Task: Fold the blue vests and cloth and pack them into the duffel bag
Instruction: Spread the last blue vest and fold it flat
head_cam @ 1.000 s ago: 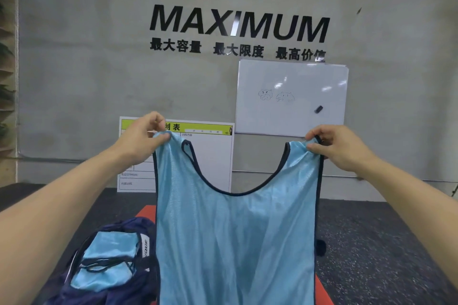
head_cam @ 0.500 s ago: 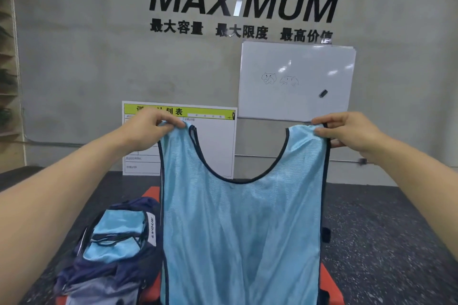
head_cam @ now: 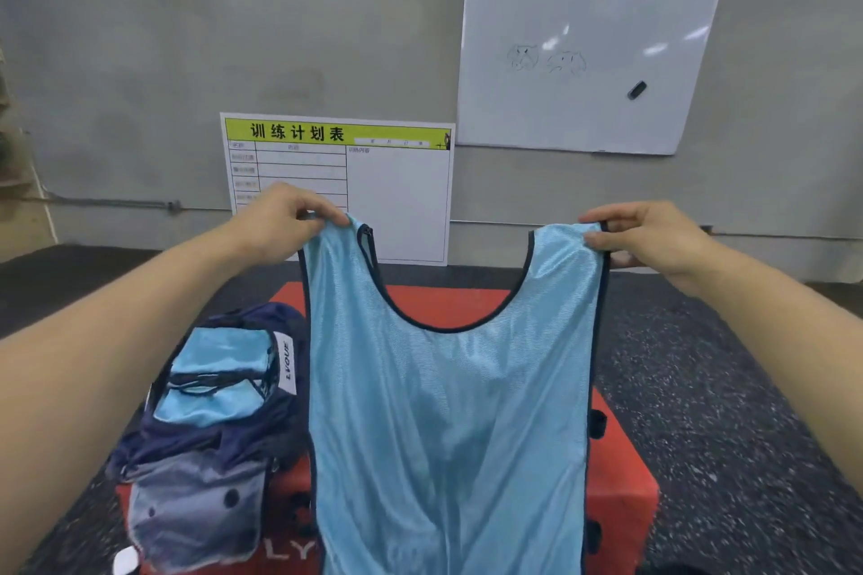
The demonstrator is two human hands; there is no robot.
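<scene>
A light blue vest [head_cam: 448, 411] with dark trim hangs spread out in front of me over a red box [head_cam: 448, 303]. My left hand [head_cam: 285, 215] pinches its left shoulder strap and my right hand [head_cam: 649, 238] pinches the right strap, both at the same height. A navy duffel bag [head_cam: 219, 425] lies open on the left part of the box. A folded light blue cloth [head_cam: 210, 378] lies inside it.
The red box stands on dark speckled floor [head_cam: 728, 411]. A white training chart [head_cam: 397, 196] leans against the grey wall behind the box, and a whiteboard [head_cam: 583, 61] hangs to the right above it. The vest hides the box's middle.
Both hands have come down with the vest, which now hangs lower over the red box. My view has tilted down, so more of the box and bag shows.
</scene>
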